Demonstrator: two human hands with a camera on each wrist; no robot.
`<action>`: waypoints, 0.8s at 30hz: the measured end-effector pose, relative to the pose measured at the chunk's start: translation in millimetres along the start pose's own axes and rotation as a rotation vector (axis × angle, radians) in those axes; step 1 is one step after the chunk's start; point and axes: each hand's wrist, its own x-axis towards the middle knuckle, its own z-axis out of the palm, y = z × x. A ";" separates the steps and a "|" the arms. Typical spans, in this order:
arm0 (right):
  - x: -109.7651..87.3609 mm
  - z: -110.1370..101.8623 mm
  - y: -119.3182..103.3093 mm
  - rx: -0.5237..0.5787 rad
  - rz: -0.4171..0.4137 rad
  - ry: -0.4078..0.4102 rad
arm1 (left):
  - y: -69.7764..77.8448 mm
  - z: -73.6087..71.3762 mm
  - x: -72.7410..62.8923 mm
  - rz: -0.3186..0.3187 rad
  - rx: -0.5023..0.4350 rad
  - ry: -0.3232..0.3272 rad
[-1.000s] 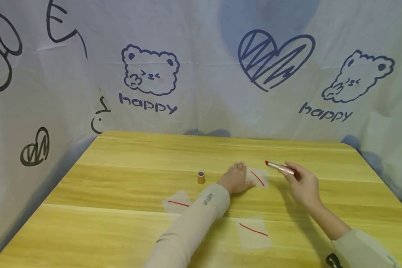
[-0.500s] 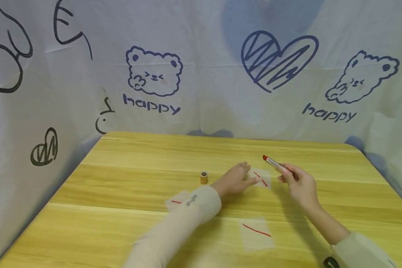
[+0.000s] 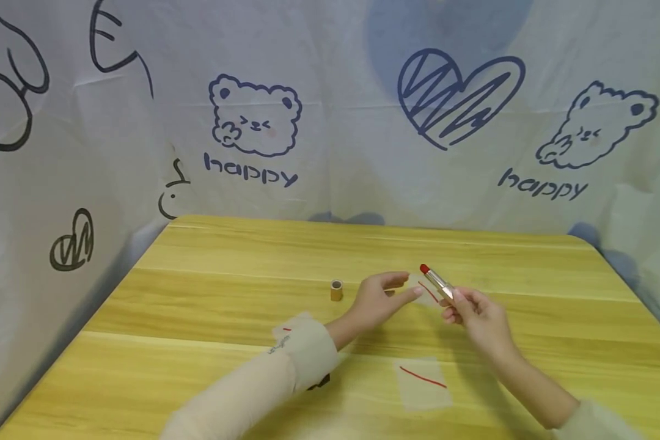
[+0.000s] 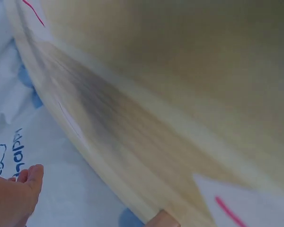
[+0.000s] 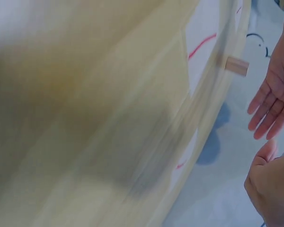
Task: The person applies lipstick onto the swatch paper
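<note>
My right hand (image 3: 481, 321) pinches an uncapped lipstick (image 3: 440, 285) between thumb and fingers, its red tip pointing up and to the left. The left hand (image 3: 371, 300) reaches over the table from the left, holding nothing, with fingers and thumb apart and facing the lipstick. Beneath both hands lies the far piece of thin white paper (image 3: 428, 298) bearing a red line, partly covered by them. In the right wrist view the left palm (image 5: 279, 85) shows with its fingers extended. The lipstick cap (image 3: 337, 291) stands upright on the table, left of the left hand.
A second paper (image 3: 423, 394) with a red stroke lies nearer on the wooden table (image 3: 198, 293). Another paper (image 3: 293, 322) at the left is partly hidden by the left sleeve (image 3: 253, 379). A white cloth (image 3: 352, 153) with drawings hangs behind the table.
My left hand has come off the far paper and drawn back, turning onto its side. The right hand has brought the lipstick left and nearer to the left hand.
</note>
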 end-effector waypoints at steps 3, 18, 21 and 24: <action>-4.8 6.1 -0.4 0.034 0.043 -0.031 | -0.2 -2.3 -7.8 -0.032 -0.094 0.033; -26.6 40.8 0.8 0.228 0.123 -0.151 | -1.1 -3.4 -44.2 -0.119 -0.230 0.124; -30.8 46.4 0.0 0.226 0.161 -0.159 | -0.1 -4.3 -50.1 -0.146 -0.255 0.149; -34.3 51.6 -1.0 0.222 0.196 -0.152 | 0.2 -5.4 -55.7 -0.156 -0.255 0.158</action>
